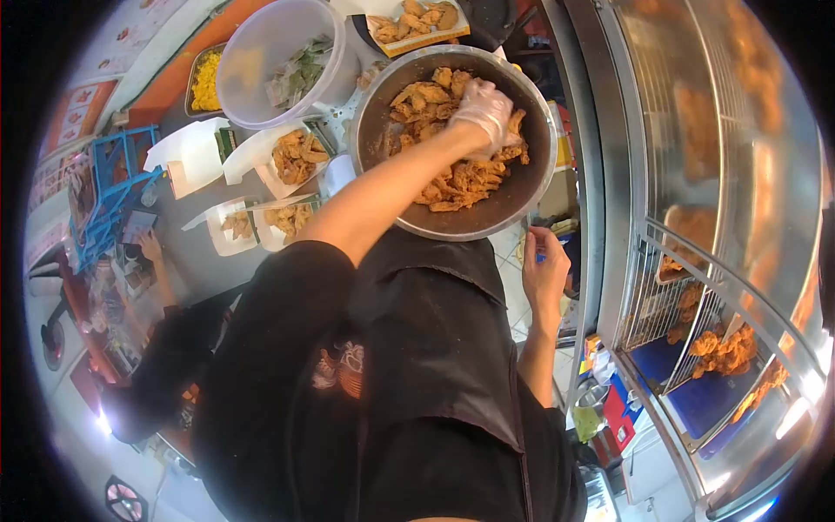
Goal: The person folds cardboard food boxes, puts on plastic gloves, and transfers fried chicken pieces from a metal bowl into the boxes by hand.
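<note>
My left hand (484,111), in a clear plastic glove, reaches into a large steel bowl (376,157). Its curled fingers are in among the fried chicken pieces (465,181), and their tips are partly hidden. My right hand (546,271) is bare and hangs just below the bowl's right rim. Its fingers are bent and pressed together in a pinch. Whether they touch the rim or hold something small cannot be made out. Left of the bowl, an open carton (297,158) holds fried chicken pieces, and smaller boxes (285,219) with chicken stand below it.
A clear plastic tub (233,74) with packets stands beside a tray of yellow food (206,80). Another chicken carton (426,36) lies behind the bowl. On the right is a display cabinet (639,287) with fried chicken on racks. Another person's hand (151,247) shows at far left.
</note>
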Available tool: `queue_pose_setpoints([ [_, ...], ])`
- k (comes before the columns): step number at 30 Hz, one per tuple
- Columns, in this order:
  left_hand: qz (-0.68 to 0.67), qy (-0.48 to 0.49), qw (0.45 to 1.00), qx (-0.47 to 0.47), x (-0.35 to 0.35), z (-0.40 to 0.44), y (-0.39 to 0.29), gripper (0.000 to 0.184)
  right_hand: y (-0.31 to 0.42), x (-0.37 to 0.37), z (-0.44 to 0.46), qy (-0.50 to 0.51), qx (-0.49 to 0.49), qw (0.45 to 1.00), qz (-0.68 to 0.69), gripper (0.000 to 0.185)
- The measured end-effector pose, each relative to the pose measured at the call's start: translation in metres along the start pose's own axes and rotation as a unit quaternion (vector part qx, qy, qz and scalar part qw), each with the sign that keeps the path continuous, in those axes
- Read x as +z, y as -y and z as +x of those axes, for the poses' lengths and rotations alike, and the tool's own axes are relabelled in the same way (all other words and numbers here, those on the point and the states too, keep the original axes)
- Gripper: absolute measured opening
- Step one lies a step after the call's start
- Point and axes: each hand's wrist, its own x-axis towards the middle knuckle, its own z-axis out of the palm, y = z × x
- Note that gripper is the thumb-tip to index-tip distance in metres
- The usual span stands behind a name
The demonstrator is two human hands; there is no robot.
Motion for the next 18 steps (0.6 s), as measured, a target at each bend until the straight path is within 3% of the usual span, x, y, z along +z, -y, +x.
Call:
queue_pose_setpoints([
  [3, 0.059, 0.051, 0.996, 0.047, -0.014, -0.006, 0.024, 0.052, -0.005, 0.002, 0.005, 0.013, 0.007, 1.0, 0.008, 0.015],
  [6, -0.013, -0.047, 0.996, 0.075, -0.01, -0.021, 0.047, 0.028, -0.005, 0.002, 0.01, -0.012, -0.007, 1.0, 0.023, 0.013],
  [7, -0.006, -0.046, 0.996, 0.077, -0.01, -0.027, 0.052, 0.028, -0.004, 0.002, 0.014, -0.015, -0.006, 0.999, 0.029, 0.013],
  [9, -0.173, -0.061, 0.983, -0.001, -0.008, -0.043, 0.059, 0.034, -0.002, 0.0, 0.018, 0.0, -0.005, 1.0, 0.011, 0.015],
  [10, -0.226, -0.138, 0.964, -0.021, 0.021, -0.04, 0.074, 0.032, -0.002, 0.001, 0.02, -0.002, -0.003, 1.0, 0.009, 0.015],
  [11, -0.222, -0.136, 0.966, -0.018, 0.024, -0.048, 0.08, 0.032, -0.001, 0.002, 0.022, -0.005, 0.001, 1.0, 0.013, 0.015],
  [13, -0.441, -0.227, 0.863, -0.092, 0.03, -0.071, 0.087, 0.031, 0.001, 0.003, 0.024, -0.01, -0.001, 1.0, 0.029, 0.013],
  [14, -0.587, -0.181, 0.777, -0.14, 0.035, -0.074, 0.097, 0.03, 0.003, 0.003, 0.026, -0.002, 0.004, 1.0, 0.027, 0.013],
  [15, -0.586, -0.178, 0.778, -0.141, 0.04, -0.074, 0.102, 0.03, 0.005, 0.003, 0.028, -0.002, 0.008, 1.0, 0.029, 0.013],
  [17, -0.872, -0.132, 0.445, -0.158, 0.039, -0.079, 0.108, 0.025, 0.009, 0.005, 0.031, 0.024, -0.002, 0.999, 0.027, 0.014],
  [18, -0.908, -0.133, 0.383, -0.109, 0.033, -0.082, 0.107, 0.029, 0.011, 0.007, 0.033, 0.028, 0.0, 0.999, 0.03, 0.014],
])
